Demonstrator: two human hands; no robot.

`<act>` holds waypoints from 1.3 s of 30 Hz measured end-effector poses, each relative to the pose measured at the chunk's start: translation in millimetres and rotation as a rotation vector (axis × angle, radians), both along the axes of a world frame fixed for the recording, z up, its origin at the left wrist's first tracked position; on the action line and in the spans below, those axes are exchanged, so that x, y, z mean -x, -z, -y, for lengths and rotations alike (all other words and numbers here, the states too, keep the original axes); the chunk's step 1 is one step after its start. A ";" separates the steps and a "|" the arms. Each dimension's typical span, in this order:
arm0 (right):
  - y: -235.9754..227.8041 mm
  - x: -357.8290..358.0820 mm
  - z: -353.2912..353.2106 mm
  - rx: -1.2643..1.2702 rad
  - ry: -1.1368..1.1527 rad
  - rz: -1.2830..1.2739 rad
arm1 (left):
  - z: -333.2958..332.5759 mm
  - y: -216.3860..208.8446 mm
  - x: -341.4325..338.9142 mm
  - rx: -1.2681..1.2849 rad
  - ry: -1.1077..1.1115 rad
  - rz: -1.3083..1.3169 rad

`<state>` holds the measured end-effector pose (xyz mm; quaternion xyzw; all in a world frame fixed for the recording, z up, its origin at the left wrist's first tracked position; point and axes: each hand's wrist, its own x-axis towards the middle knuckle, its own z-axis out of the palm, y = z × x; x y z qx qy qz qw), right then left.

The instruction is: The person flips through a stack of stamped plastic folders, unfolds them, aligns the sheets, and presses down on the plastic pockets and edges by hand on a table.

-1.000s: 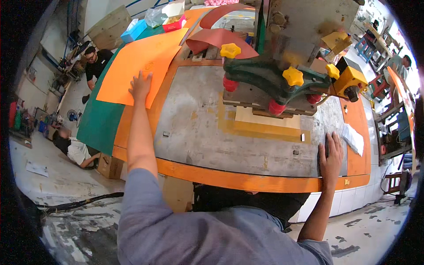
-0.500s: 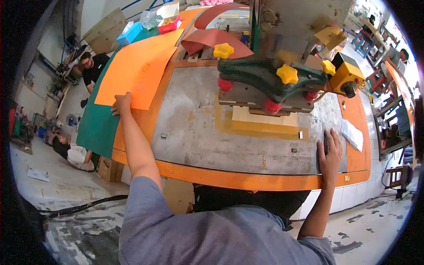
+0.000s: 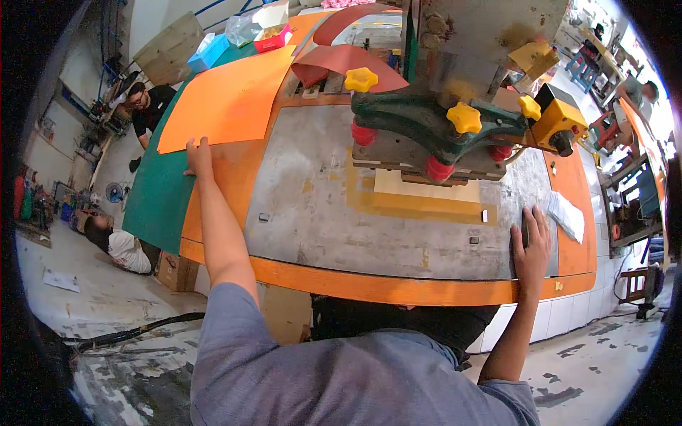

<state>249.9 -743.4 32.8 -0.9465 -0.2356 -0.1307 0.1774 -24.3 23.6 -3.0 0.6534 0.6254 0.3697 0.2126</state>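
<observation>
My left hand (image 3: 200,159) reaches to the near edge of an orange sheet (image 3: 224,106). Its fingers are spread, with the fingertips at that edge; it grips nothing that I can see. The sheet lies partly on a green mat (image 3: 158,202), a faint mark on its surface. My right hand (image 3: 531,250) rests open on the right part of a grey metal plate (image 3: 305,234), fingers stretched forward. Above the plate stands a press head (image 3: 433,128) with yellow star knobs and red feet. Beneath it lies a pale board (image 3: 426,187) bordered by brown tape.
A folded white cloth (image 3: 566,216) lies right of my right hand. A yellow control box (image 3: 559,129) sits beside the press. At the back are a blue box (image 3: 208,55), a pink box (image 3: 273,39) and curved red sheets (image 3: 348,67). Other people are around the room.
The orange sheet's near edge is farther from me, and its round printed mark shows only faintly. My left hand has moved slightly forward and its fingers have spread. The right hand stays put.
</observation>
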 end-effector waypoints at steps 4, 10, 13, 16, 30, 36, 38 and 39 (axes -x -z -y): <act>-0.8 1.1 -1.4 0.003 0.000 -0.006 | -16.0 8.8 0.1 -0.045 0.141 -0.067; 1.7 0.6 -1.0 0.002 -0.002 0.004 | -8.8 9.6 -16.3 -0.101 0.298 -0.244; 2.2 -0.7 5.9 0.033 0.018 0.019 | 26.7 6.4 -47.2 -0.036 0.282 -0.359; 1.8 -0.7 -5.9 -0.009 -0.031 0.012 | 3.8 -14.7 -22.1 -0.258 0.368 -0.404; 3.1 -1.8 0.0 0.014 -0.005 0.012 | 33.4 -5.8 -70.4 -0.188 0.571 -0.614; 2.7 -0.5 -3.5 0.001 -0.008 -0.005 | 5.2 -5.4 -52.8 -0.129 0.407 -0.671; 2.7 -0.3 1.4 0.033 0.015 0.002 | 21.1 2.9 -69.0 -0.072 0.382 -0.664; 2.0 0.2 0.3 0.033 0.013 0.002 | 21.6 2.0 -68.0 -0.071 0.380 -0.664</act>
